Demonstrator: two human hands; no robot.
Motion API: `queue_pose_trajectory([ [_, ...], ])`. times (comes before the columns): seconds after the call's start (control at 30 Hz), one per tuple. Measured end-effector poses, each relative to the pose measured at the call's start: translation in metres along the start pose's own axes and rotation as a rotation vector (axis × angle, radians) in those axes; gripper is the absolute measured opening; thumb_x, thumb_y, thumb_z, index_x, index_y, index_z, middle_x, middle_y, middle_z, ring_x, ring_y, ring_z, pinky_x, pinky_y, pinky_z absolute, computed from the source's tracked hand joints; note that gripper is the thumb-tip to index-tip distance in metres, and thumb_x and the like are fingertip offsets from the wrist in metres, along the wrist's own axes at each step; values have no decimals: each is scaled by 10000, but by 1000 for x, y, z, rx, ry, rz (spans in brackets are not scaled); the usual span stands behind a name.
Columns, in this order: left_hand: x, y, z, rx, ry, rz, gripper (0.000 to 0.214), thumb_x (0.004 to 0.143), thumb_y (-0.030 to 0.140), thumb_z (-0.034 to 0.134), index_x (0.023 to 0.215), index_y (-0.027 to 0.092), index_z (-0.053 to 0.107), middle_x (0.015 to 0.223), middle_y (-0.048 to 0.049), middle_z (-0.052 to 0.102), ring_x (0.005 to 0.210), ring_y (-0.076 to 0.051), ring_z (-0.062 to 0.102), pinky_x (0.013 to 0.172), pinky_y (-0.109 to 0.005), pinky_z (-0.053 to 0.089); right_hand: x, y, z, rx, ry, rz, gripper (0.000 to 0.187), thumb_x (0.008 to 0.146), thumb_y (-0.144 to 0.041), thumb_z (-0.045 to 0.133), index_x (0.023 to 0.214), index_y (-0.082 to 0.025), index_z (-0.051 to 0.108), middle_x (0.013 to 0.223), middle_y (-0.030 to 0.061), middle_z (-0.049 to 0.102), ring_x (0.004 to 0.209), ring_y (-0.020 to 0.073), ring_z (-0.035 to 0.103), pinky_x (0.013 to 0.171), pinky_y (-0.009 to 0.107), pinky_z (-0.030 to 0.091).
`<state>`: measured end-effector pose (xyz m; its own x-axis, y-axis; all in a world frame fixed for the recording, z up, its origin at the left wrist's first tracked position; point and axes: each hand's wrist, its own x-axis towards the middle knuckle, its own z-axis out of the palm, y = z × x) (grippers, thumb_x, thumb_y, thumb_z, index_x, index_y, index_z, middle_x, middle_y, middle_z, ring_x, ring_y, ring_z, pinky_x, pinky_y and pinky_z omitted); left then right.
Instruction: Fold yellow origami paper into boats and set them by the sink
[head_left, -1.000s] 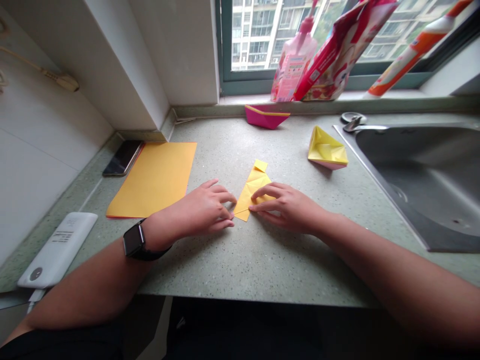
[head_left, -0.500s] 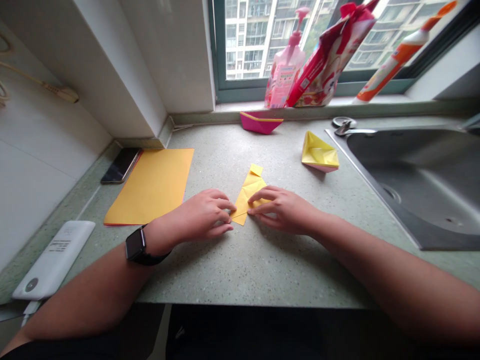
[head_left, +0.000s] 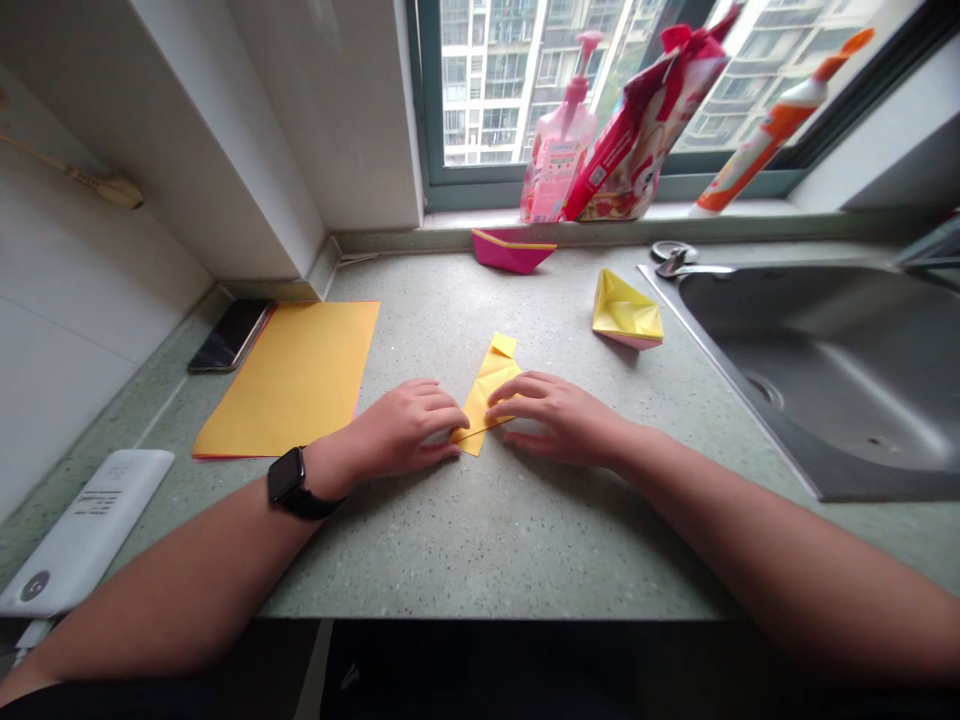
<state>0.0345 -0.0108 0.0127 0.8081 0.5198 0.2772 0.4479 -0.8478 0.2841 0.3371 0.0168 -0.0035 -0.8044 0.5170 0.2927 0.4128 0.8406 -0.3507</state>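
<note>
A strip-like piece of folded yellow paper (head_left: 489, 380) lies on the counter between my hands, with creases in its middle and a small square flap at its far end. My left hand (head_left: 409, 425) holds its near left edge, thumb and fingers on either side of the corner. From the right, my right hand (head_left: 559, 415) has its curved fingertips on the paper, the thumb lower down, and covers the paper's right part. Beyond them stand a magenta paper boat (head_left: 514, 253) and a yellow paper boat (head_left: 628, 312) with a pinkish underside.
At left lie a stack of orange-yellow paper (head_left: 292, 380), a phone (head_left: 231, 335) and a white power bank (head_left: 90, 530). A steel sink (head_left: 780, 480) is set in the counter at right. A pump bottle (head_left: 559, 160), red bag (head_left: 637, 150) and orange-white bottle (head_left: 757, 150) line the windowsill.
The whole view has shifted slightly. My hands stay at the folded paper, with the fingers moved only a little; its shape looks the same.
</note>
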Motion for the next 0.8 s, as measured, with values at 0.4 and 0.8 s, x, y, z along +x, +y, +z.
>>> queue_pose_trajectory([
  [0.4, 1, 0, -4, -9, 60, 36, 217, 1055, 407, 699, 1136, 214, 755, 1251, -103, 790, 1080, -247, 733, 991, -419, 587, -1, 4, 2, -96, 71, 11, 308, 1030, -169, 611, 1256, -277, 791, 1149, 71, 818, 990, 216, 775, 833, 342, 618],
  [0.8, -2, -2, -2, 31, 38, -7, 161, 1053, 382, 692, 1080, 236, 754, 1205, -91, 752, 1054, -243, 708, 945, -396, 550, -1, 19, 3, -201, 308, 356, 331, 1056, -317, 629, 1364, -261, 736, 1277, 136, 768, 1191, 333, 725, 1057, 578, 601],
])
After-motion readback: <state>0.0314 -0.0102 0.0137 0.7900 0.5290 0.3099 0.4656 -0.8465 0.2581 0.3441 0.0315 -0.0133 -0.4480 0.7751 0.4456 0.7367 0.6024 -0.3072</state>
